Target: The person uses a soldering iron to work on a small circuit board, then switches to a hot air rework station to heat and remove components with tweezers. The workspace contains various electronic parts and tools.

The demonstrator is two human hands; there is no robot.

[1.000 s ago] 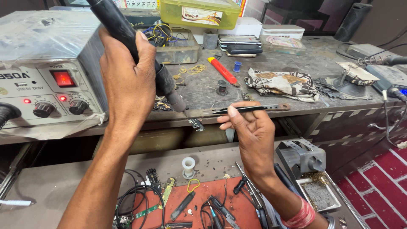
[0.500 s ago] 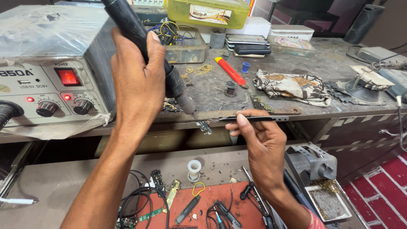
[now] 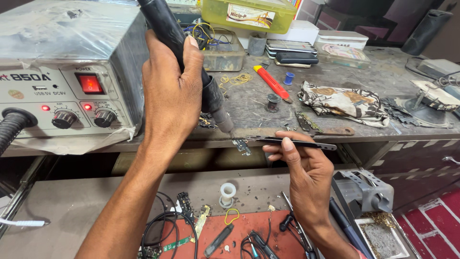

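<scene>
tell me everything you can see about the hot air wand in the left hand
The hot air wand is a thick black handle, matte and scuffed, narrowing to a grey metal collar and a short metal nozzle. It slants down from the top edge of the view to the right, its upper end out of frame. The left hand wraps around the handle, thumb on top. The nozzle tip hangs just above a small circuit board at the workbench edge, which tweezers in the right hand reach; whether it touches is unclear.

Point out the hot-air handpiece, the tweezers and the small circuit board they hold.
hot-air handpiece (image 3: 165,29), head view, on its black grip above the left hand.
tweezers (image 3: 306,142), head view, on the dark shaft beyond the right hand's fingers.
small circuit board (image 3: 242,145), head view, on its middle.
</scene>
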